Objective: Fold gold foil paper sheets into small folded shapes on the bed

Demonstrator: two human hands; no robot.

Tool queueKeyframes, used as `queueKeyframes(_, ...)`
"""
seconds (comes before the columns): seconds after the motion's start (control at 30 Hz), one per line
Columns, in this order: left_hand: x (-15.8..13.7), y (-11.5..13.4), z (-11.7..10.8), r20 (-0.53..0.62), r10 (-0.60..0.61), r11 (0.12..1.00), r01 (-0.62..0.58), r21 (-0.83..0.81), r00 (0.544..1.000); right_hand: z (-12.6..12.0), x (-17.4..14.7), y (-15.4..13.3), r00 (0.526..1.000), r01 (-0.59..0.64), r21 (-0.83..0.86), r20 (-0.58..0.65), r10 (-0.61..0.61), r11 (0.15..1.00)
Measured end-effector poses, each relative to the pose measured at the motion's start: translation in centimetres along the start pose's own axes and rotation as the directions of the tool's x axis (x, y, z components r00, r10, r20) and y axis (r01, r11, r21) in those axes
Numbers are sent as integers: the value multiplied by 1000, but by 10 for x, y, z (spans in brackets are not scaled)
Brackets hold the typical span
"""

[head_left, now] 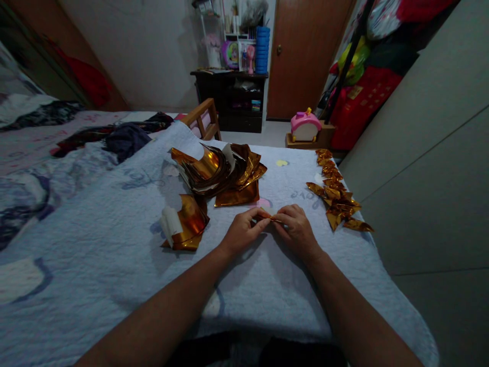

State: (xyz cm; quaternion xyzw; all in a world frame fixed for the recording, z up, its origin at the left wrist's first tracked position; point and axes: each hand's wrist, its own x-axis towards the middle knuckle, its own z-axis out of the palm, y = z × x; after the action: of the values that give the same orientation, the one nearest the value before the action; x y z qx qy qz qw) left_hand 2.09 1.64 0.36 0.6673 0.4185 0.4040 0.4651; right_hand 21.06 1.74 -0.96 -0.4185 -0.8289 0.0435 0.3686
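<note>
Between my two hands is a small piece of gold foil paper [271, 218], mostly covered by the fingers. My left hand [246, 227] pinches its left end, thumb and fingers pressed together. At the other end my right hand [295, 227] grips it the same way, the fingertips of both hands almost meeting. Beyond them lies a large curled stack of gold foil sheets [225, 171]. A smaller curled bundle of gold sheets [189, 221] rests left of my left hand. On the right, a row of folded gold foil pieces [336, 199] runs along the bed's edge.
A pale blue quilt [126, 265] covers the surface under my arms. Crumpled dark clothes [126, 140] lie at the left. Past the far edge stand a wooden chair [208, 120], a dark cabinet [229, 99] and a pink toy case [305, 126]. A pale panel [431, 168] rises at the right.
</note>
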Motion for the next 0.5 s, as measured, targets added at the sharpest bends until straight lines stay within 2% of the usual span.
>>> queueKeyframes(0.2,5,-3,-1,-113,-146,976,125,-176,983,1,0,-1,997,-64,19,31,64,998)
queueKeyframes(0.37,8,-8,0,-162,-272,920,207,-332,948,3,-1,-4,996,-55,51,67,52,997)
queueKeyframes(0.5,9,-9,0,-177,-286,913,211,-348,942,3,1,-11,996,-24,118,93,13,993)
